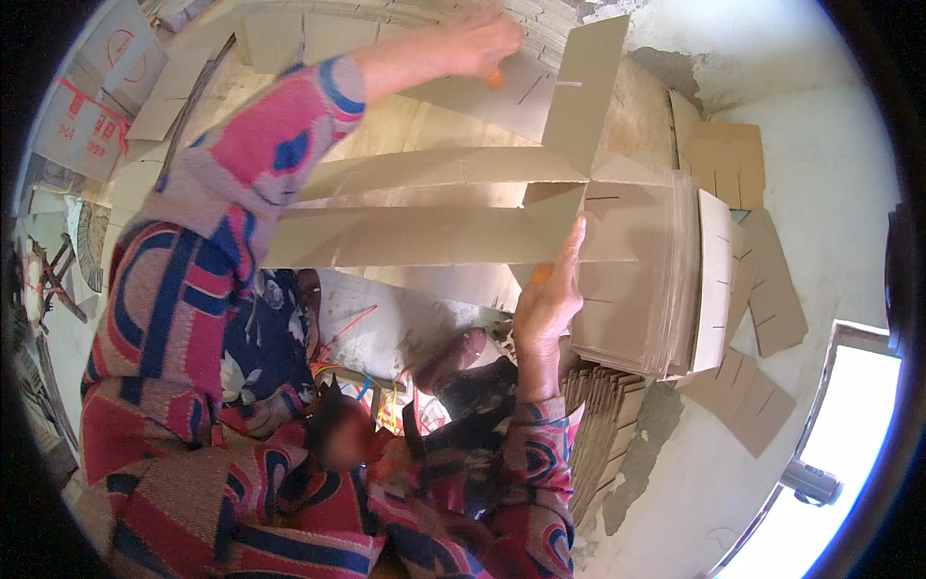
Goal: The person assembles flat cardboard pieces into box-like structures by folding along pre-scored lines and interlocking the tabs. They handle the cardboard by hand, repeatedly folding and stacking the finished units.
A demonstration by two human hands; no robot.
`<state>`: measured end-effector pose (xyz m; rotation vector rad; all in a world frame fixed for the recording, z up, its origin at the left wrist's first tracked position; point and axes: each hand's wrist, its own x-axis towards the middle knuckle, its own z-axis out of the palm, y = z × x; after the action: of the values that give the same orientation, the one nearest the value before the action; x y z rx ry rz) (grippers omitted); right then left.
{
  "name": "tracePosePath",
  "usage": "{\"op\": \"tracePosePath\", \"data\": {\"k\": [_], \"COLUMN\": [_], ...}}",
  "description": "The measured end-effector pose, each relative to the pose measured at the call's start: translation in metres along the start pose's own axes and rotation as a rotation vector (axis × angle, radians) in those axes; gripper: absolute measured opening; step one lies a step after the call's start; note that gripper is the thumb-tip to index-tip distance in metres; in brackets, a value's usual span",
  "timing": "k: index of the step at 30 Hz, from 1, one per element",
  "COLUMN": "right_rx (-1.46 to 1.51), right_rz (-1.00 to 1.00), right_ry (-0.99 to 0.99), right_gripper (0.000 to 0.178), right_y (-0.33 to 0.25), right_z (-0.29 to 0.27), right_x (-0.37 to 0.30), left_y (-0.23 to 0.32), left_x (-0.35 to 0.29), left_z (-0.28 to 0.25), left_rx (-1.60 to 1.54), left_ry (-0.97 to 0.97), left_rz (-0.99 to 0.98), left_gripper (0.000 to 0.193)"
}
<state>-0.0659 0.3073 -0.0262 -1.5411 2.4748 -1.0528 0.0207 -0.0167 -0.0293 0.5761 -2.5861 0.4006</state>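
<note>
Two long slotted cardboard strips (pixel 415 236) run left to right in front of me, one behind the other. Across their right ends stands a shorter cardboard piece (pixel 585 92), slotted and leaning slightly. My right hand (pixel 550 304) is at the near end of this crossing, index finger stretched along the cardboard and the other fingers curled in. My left hand (pixel 482 43) reaches past the strips to the far side, its fingers closed beside a flat slotted sheet (pixel 526 96); what it holds, if anything, is hidden. Orange covers show on a finger of each hand.
A thick stack of cardboard sheets (pixel 637 318) lies right of my right hand, with another stack (pixel 603 425) below it. Loose slotted pieces (pixel 772 280) lean along the right wall. Printed cartons (pixel 82 125) stand at far left. Coloured cords (pixel 386 400) lie near my lap.
</note>
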Motion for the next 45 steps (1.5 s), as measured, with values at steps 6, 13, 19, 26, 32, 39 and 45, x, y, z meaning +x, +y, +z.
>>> {"op": "tracePosePath", "data": {"k": [6,13,19,26,32,39,45], "right_rx": [0.053,0.074,0.039,-0.039,0.036,-0.029,-0.067], "right_rz": [-0.049,-0.035,-0.060,-0.223,-0.044,-0.040,0.004], "right_ry": [-0.017,-0.007,-0.039,0.039,-0.089,-0.090,-0.165], "right_gripper": [0.061,0.062,0.062,0.074,0.058,0.059,0.063], "right_y": [-0.003,-0.002,-0.003,0.003,-0.009,-0.020,-0.026], "right_z": [-0.001,-0.002,-0.005,-0.005,-0.025,-0.042,-0.053], "right_x": [0.000,0.001,0.000,0.000,-0.009,-0.023,-0.031], "left_y": [0.010,0.013,0.022,0.033,0.041,0.064,0.064], "left_x": [-0.005,-0.002,0.002,0.004,0.004,-0.012,-0.023], "left_z": [0.027,0.004,-0.015,-0.019,-0.031,-0.050,-0.063], "left_rx": [-0.009,-0.145,-0.334,-0.355,-0.405,-0.543,-0.593], "left_ry": [-0.131,-0.165,-0.218,-0.012,0.045,0.077,0.142], "left_rz": [-0.141,-0.128,-0.178,-0.035,-0.028,0.007,-0.085], "left_gripper": [0.026,0.009,0.003,0.007,0.004,0.002,0.008]}}
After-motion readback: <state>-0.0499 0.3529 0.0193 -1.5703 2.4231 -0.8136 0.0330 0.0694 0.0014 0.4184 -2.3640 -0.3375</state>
